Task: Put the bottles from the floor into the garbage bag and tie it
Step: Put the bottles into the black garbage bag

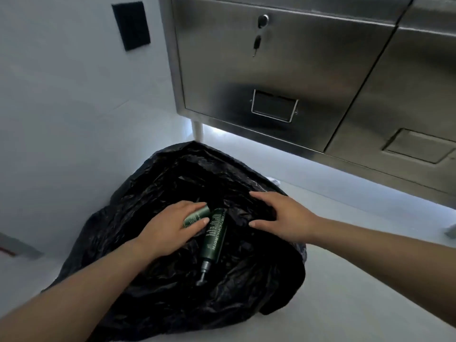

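Lying lengthwise, pump bottle [214,234], nozzle toward viewer.

Two bottles [214,233] in garbage bag [172,280] on floor [357,280], cabinet [283,70] behind

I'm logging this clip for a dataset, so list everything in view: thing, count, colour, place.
garbage bag: one, black, open and crumpled on the floor, centre.
pump bottle: one, dark green with pale lettering, lying in the bag, pump end toward the camera.
small bottle: one, green, in the bag under the left hand.
floor: one, pale, beneath the bag.
wall: one, white, left.
wall plate: one, black, upper left on the wall.
cabinet: one, stainless steel, upper right, raised off the floor.
key: one, dark, hanging from the cabinet lock.
left hand: one, bare, grip on the small bottle.
right hand: one, bare, pressing on the bag's plastic.
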A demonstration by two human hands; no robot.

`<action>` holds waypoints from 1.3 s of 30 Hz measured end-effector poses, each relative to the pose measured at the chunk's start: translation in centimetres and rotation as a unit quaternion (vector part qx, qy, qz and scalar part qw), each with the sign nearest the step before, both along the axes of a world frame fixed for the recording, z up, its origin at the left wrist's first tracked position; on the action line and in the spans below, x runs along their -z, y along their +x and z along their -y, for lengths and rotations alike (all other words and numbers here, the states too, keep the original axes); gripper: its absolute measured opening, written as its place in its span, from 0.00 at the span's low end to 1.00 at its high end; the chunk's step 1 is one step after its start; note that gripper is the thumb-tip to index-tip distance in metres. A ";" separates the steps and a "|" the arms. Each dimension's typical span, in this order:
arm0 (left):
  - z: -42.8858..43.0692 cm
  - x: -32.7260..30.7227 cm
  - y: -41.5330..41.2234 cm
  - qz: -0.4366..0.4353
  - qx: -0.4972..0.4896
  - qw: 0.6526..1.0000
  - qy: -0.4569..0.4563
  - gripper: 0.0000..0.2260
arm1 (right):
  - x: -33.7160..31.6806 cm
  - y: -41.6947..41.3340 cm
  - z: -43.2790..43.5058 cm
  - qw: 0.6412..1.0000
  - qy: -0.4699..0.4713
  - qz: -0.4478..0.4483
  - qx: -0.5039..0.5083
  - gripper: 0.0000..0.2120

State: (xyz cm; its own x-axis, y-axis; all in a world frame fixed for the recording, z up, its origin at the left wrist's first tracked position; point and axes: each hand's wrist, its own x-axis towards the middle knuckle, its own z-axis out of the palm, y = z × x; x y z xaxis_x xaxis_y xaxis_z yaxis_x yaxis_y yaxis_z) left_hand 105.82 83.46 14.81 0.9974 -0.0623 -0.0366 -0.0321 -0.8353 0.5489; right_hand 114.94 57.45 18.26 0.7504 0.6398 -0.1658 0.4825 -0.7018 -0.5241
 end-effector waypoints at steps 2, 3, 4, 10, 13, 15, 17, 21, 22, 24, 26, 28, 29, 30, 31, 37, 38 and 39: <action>2.1 -1.3 1.4 0.007 0.040 0.999 0.017 0.32 | -0.5 -0.3 2.7 0.999 0.023 0.014 0.024 0.34; 3.3 -1.9 2.1 0.013 0.059 0.998 0.027 0.32 | -0.6 -0.5 4.1 0.998 0.035 0.018 0.038 0.34; 4.6 -2.4 2.7 0.018 0.077 0.996 0.040 0.32 | -0.5 -0.7 5.5 0.997 0.045 0.020 0.053 0.34; 13.6 -2.9 5.3 0.041 0.189 0.975 0.105 0.29 | 1.4 -2.5 14.4 0.990 0.069 0.014 0.124 0.33; 18.9 -2.1 6.0 0.048 0.241 0.963 0.113 0.31 | 3.1 -3.7 18.9 0.982 0.069 0.000 0.178 0.33; 22.7 -1.1 6.5 0.042 0.269 0.955 0.118 0.32 | 4.4 -4.5 22.0 0.973 0.070 -0.007 0.219 0.33; 26.6 0.2 7.0 0.032 0.284 0.952 0.113 0.32 | 5.8 -5.4 25.1 0.963 0.069 -0.007 0.261 0.33; 33.6 3.2 7.7 -0.007 0.304 0.949 0.089 0.29 | 8.6 -7.0 31.1 0.935 0.073 -0.008 0.348 0.33; 35.1 4.1 7.8 -0.018 0.310 0.947 0.088 0.29 | 9.2 -7.4 32.7 0.926 0.073 -0.010 0.369 0.33; 38.1 5.8 7.9 -0.036 0.318 0.943 0.093 0.30 | 10.3 -8.3 35.6 0.912 0.071 -0.012 0.404 0.33; 40.8 7.4 8.0 -0.046 0.322 0.941 0.097 0.32 | 11.2 -9.1 38.4 0.901 0.064 -0.010 0.430 0.33; 43.3 9.2 8.1 -0.052 0.325 0.939 0.102 0.31 | 12.2 -9.8 41.1 0.893 0.053 -0.005 0.447 0.32; 44.4 10.1 8.1 -0.057 0.324 0.939 0.105 0.30 | 12.7 -10.2 42.3 0.889 0.045 -0.003 0.456 0.32; 45.4 11.0 8.1 -0.064 0.320 0.939 0.108 0.29 | 13.2 -10.4 43.5 0.883 0.034 -0.003 0.468 0.32; 46.5 11.9 7.9 -0.070 0.316 0.940 0.112 0.28 | 13.6 -10.7 44.7 0.878 0.021 -0.002 0.479 0.32; 50.6 16.2 6.8 -0.096 0.302 0.931 0.178 0.29 | 15.9 -11.6 51.0 0.837 -0.070 0.028 0.542 0.32; 50.9 16.7 6.7 -0.101 0.300 0.929 0.194 0.30 | 16.3 -11.7 51.8 0.829 -0.079 0.027 0.553 0.33; 51.1 17.2 6.7 -0.106 0.297 0.926 0.209 0.31 | 16.7 -11.7 52.5 0.822 -0.086 0.024 0.562 0.33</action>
State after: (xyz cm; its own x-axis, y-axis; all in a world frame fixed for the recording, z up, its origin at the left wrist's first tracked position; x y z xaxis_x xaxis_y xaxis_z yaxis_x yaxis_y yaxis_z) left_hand 112.50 32.32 -2.39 0.7595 -0.5335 -0.3723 -0.4820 -0.8458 0.2287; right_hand 103.25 4.98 1.55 0.8595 -0.4930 -0.1349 -0.5053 -0.7800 -0.3691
